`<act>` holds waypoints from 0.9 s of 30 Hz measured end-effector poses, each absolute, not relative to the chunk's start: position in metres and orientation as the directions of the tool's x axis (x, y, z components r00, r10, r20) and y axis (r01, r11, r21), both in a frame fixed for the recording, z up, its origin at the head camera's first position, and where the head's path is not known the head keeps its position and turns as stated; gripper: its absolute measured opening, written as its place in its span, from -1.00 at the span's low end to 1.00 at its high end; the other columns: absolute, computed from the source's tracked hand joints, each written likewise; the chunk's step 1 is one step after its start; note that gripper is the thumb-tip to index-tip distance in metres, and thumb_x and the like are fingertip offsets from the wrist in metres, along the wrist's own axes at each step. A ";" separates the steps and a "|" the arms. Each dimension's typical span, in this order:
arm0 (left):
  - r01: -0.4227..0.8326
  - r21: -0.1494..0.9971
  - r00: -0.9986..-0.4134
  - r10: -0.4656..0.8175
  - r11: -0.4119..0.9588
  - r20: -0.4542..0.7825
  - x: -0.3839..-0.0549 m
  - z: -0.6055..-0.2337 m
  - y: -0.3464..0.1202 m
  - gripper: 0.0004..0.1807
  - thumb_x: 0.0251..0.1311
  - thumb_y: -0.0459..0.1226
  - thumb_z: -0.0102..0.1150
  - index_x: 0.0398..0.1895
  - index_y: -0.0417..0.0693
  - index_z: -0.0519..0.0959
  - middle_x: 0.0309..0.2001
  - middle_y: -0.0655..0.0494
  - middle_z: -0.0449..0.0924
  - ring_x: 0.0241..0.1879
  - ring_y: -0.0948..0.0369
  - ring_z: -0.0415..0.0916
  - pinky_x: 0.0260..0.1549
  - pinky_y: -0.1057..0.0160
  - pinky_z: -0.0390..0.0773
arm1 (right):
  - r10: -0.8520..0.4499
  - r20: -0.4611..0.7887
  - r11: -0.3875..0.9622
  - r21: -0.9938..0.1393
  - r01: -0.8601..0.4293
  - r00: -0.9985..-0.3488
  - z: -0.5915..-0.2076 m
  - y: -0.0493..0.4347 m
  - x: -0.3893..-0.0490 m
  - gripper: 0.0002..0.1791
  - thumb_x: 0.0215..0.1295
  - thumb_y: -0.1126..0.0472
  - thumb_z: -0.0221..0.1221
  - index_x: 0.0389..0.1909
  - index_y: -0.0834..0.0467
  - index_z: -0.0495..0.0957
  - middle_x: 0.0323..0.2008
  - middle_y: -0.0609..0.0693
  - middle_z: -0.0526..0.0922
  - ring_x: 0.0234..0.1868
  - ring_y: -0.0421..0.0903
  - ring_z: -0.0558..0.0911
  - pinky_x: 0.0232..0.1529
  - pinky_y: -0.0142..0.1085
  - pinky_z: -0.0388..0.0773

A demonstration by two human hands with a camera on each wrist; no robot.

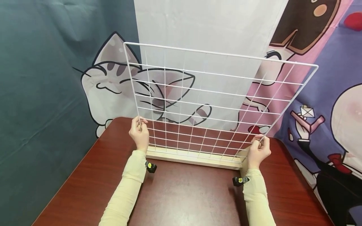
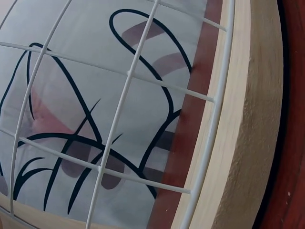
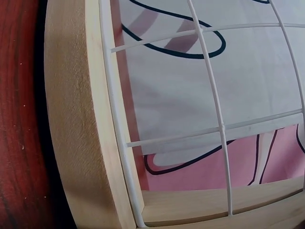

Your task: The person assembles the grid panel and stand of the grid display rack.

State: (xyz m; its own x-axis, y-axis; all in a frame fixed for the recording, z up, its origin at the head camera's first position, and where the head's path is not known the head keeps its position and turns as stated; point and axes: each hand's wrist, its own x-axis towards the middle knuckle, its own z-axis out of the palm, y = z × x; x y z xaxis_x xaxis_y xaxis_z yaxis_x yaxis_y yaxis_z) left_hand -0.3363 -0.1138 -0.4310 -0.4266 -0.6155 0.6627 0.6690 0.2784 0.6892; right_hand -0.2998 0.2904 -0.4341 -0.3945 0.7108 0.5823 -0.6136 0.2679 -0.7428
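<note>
A white wire grid panel stands upright and tilted, its lower edge at a pale wooden bar. My left hand grips the panel's left edge wire low down, thumb and fingers curled round it. On the opposite edge, my right hand pinches the wire at a similar height. In the left wrist view, the thick edge wire runs along the wood. The right wrist view shows the panel's lower corner against wood, the edge wire close along its inner side. Neither wrist view shows fingers.
The wood lies on a dark red-brown table. Behind it hangs a printed cloth with cartoon figures, close to the table's back edge. Small black cameras are strapped at the wrists over pale sleeves.
</note>
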 end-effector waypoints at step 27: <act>0.633 0.754 -0.503 -0.647 0.177 0.574 -0.356 -0.424 -0.105 -0.75 0.07 -0.70 -0.18 -0.26 -0.53 0.51 -0.45 -0.43 0.53 -0.44 0.18 0.53 -0.36 0.59 0.48 | 0.678 0.589 0.321 -0.775 -0.545 -0.439 -0.434 0.298 -0.321 -0.76 0.10 0.55 -0.17 -0.39 0.45 0.49 -0.64 -0.29 0.49 -0.59 -0.38 0.48 -0.58 -0.63 0.23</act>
State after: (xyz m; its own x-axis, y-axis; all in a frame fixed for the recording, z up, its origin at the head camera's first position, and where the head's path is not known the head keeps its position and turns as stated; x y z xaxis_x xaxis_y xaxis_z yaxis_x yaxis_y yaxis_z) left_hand -0.3556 -0.1049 -0.4239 -0.5027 -0.6466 0.5737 0.6328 0.1769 0.7539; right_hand -0.3207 0.2982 -0.4342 -0.4389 0.6782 0.5894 -0.5449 0.3208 -0.7748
